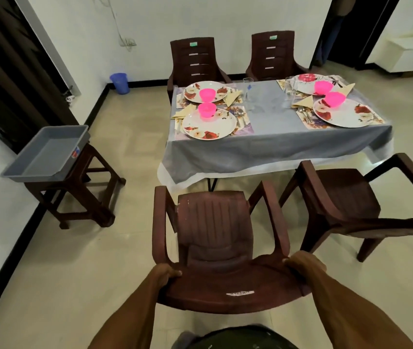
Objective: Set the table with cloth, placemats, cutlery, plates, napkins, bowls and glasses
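A grey cloth covers the table ahead of me. On it lie floral placemats, several flowered plates, pink bowls, folded yellow napkins, cutlery and clear glasses near the middle. My left hand grips the left side of the backrest of a brown plastic chair. My right hand grips its right side. The chair faces the table, a little short of the cloth's hanging edge.
A second brown chair stands to the right, angled. Two more chairs stand at the table's far side. A grey tray rests on a brown stool at the left. A blue bucket sits by the wall.
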